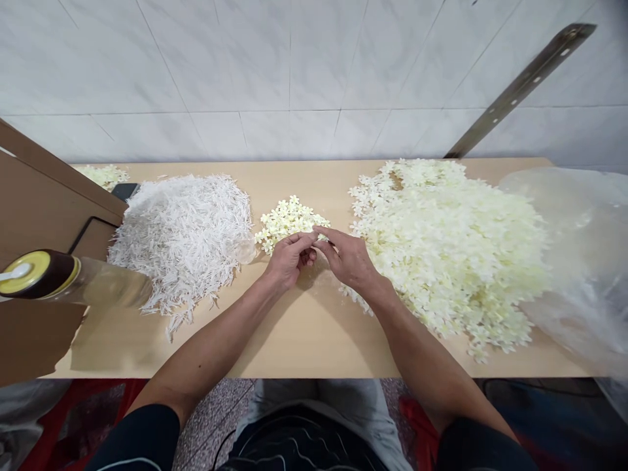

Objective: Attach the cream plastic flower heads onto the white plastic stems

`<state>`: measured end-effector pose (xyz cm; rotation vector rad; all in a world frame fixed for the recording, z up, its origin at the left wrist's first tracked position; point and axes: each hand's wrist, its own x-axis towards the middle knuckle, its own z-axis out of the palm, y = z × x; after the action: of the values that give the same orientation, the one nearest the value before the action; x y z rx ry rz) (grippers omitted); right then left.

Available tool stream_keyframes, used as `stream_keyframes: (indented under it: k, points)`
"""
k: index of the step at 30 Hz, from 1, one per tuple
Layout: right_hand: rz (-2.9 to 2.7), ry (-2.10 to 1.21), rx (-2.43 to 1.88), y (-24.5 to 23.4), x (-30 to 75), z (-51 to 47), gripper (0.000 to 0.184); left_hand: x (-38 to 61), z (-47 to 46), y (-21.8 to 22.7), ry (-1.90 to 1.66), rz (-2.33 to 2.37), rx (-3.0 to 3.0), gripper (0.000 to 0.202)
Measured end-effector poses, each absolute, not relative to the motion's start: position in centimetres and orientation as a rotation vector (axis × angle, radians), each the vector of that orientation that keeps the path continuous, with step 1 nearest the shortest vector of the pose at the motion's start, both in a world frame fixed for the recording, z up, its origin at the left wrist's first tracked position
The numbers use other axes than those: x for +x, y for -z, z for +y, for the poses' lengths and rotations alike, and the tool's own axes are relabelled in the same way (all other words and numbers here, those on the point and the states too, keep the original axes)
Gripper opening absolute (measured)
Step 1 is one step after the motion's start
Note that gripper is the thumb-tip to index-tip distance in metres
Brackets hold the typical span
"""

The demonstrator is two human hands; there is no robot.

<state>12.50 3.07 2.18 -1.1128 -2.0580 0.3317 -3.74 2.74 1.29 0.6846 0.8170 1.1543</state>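
My left hand is closed, fingers curled and thumb against forefinger. My right hand meets it, thumb and forefinger pinched at the same spot. What the fingertips hold is too small to make out. Just behind them lies a small pile of pale yellow artificial flowers. To the left is a big heap of thin white stem-like pieces, with a small clear object at its right edge. A much larger heap of loose pale flower heads spreads to the right of my right hand.
A clear bottle with a yellow and brown lid stands at the left, beside a cardboard box. Clear plastic sheeting covers the right end of the table. A metal bar leans against the tiled wall.
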Motion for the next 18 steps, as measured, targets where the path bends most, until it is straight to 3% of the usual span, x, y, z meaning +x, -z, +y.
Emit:
stream_keyframes:
  k: [10, 18]
  points:
    - [-1.949, -0.392, -1.280, -3.3, 13.8, 3.1, 0.028, -3.8, 2.6, -1.1, -1.163, 0.904, 0.677, 0.038]
    - [-2.160, -0.474, -0.975, -2.5, 13.4, 3.9, 0.032, -3.8, 2.9, -1.2, -1.166, 0.872, 0.716, 0.042]
